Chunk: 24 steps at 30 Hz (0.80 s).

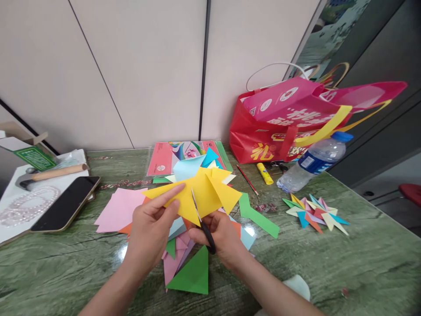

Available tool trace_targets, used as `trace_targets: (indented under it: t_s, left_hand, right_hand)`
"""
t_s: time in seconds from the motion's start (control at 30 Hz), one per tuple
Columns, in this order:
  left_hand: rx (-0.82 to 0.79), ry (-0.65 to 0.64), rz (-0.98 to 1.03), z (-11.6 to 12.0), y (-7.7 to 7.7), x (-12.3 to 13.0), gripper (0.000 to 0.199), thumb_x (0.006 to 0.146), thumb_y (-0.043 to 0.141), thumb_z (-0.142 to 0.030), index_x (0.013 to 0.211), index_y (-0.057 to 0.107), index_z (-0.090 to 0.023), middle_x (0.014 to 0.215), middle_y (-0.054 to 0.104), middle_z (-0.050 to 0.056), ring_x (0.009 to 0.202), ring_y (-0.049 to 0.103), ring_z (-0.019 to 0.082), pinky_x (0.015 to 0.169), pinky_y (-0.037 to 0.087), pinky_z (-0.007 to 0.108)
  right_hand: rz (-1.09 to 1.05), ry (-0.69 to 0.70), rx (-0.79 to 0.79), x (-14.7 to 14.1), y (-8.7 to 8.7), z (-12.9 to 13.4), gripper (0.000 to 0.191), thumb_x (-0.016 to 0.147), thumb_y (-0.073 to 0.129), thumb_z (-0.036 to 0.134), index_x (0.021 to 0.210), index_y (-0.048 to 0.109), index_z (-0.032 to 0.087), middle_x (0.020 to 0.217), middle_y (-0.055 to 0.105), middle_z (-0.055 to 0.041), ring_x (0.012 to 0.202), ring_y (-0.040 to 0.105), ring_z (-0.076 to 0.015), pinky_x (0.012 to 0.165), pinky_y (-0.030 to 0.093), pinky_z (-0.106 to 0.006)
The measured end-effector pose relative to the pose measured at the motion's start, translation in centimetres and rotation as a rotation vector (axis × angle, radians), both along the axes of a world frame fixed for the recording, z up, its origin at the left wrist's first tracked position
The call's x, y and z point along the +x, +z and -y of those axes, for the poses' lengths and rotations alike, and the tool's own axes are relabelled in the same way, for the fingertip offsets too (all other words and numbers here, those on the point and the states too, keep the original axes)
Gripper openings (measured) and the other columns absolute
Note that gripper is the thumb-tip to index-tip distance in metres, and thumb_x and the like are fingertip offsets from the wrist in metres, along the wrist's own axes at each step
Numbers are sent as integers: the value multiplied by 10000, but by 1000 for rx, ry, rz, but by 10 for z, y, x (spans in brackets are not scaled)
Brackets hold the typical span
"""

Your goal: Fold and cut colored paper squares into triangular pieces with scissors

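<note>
Between thumb and fingers, my left hand (151,224) pinches the left part of a yellow sheet of paper (207,193), folded and raised above the table. My right hand (219,237) is closed round the black handles of a pair of scissors (207,236). The scissors' blades stand against the lower edge of the yellow paper, pointing up and away. Under my hands lie pink paper (123,208), a green paper triangle (192,274) and other coloured pieces, partly hidden. A bent green paper strip (258,215) rests right of my right hand.
Folded paper stars (315,212) lie at the right. Behind are a paper pack (161,158), a pencil (247,179), a glue stick (265,174), a water bottle (312,160) and a red bag (279,118). On the left are a phone (67,204), a hammer (55,172) and a beaded string (31,204).
</note>
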<state>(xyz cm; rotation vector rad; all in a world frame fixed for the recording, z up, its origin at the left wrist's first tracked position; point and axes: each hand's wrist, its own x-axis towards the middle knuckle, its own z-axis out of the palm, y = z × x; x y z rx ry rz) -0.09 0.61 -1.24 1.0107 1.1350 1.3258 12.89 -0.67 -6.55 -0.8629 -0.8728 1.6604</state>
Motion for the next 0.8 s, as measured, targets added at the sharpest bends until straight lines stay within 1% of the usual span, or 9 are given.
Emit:
trace_targets:
  t_s: [0.1, 0.2, 0.33, 0.47, 0.57, 0.67, 0.77, 0.8]
  left_hand:
    - [-16, -18, 42, 1, 4, 1, 253, 666, 683, -202, 915, 726, -218, 749, 717, -5, 711, 608, 109, 644, 497, 174]
    - [18, -21, -20, 1, 1, 0, 257, 700, 669, -216, 951, 713, -242, 789, 723, -16, 687, 598, 88, 620, 484, 146]
    - [51, -30, -89, 2, -3, -3, 261, 726, 654, -230, 981, 702, -255, 772, 725, -24, 614, 570, 71, 560, 464, 130]
    - [65, -29, -104, 3, -2, -3, 252, 728, 649, -235, 972, 707, -259, 819, 729, -15, 633, 577, 78, 574, 468, 140]
    - [60, -22, -123, 3, -2, -2, 270, 722, 652, -247, 987, 702, -249, 866, 728, 0, 657, 582, 88, 575, 469, 148]
    - [46, -24, -106, 2, -5, -3, 294, 725, 652, -257, 1016, 690, -238, 900, 724, 13, 720, 592, 108, 619, 476, 170]
    - [40, -24, -72, 1, -6, -4, 310, 731, 648, -262, 1036, 681, -221, 917, 719, 31, 769, 596, 132, 669, 485, 209]
    - [39, -24, -71, 1, -6, -5, 315, 732, 647, -264, 1042, 679, -216, 904, 719, 35, 771, 596, 136, 673, 486, 217]
  right_hand:
    - [-4, 11, 9, 0, 1, 0, 348, 470, 813, 194, 766, 635, 155, 670, 610, 11, 562, 490, -108, 525, 404, -209]
    - [-6, 32, 22, -1, 3, 1, 319, 500, 802, 216, 761, 628, 160, 619, 575, 27, 528, 455, -96, 507, 389, -205]
    - [59, 23, 27, -1, 4, 2, 301, 509, 796, 265, 723, 612, 161, 565, 539, 37, 492, 419, -89, 478, 370, -207]
    - [97, 22, 30, -1, 3, 2, 321, 502, 795, 309, 703, 593, 161, 527, 527, 42, 468, 415, -89, 458, 364, -211]
    - [108, 22, 28, 0, 2, 2, 315, 504, 795, 307, 686, 582, 164, 505, 514, 47, 465, 419, -92, 457, 361, -211]
    - [76, 41, 29, 0, 3, 2, 311, 504, 797, 290, 693, 584, 167, 550, 524, 40, 498, 428, -97, 481, 366, -215]
    - [33, 55, 29, 0, 4, 2, 345, 508, 797, 274, 764, 594, 163, 648, 562, 18, 562, 466, -109, 522, 381, -220]
    - [32, 57, 28, 0, 4, 2, 351, 506, 799, 268, 771, 595, 161, 653, 565, 18, 563, 468, -109, 525, 380, -221]
